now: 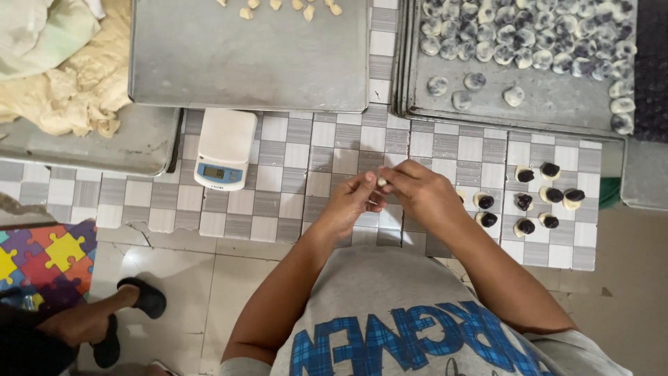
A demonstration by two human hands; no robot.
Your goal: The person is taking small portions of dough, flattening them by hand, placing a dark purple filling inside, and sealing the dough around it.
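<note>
- Pinching a small pale dough piece (pixel 381 182) between the fingertips of both hands, the left hand (pixel 348 203) and right hand (pixel 421 191) meet over the checkered tile counter (pixel 292 160), near its front edge.
- Just right of the right hand, dough rounds topped with dark filling (pixel 539 198) lie straight on the counter, towards its right edge.
- At the back right, a metal baking tray (pixel 550 104) holds rows of shaped grey-white dough balls (pixel 522 35), with a few loose ones nearer its front.
- At the back middle, another flat metal tray (pixel 243 63) carries only a few small dough bits (pixel 278 7) along its far edge.
- A white digital scale (pixel 223 147) sits in front of that tray.
- At the back left, a tray (pixel 132 143) bears a large dough mass (pixel 76 83).
</note>
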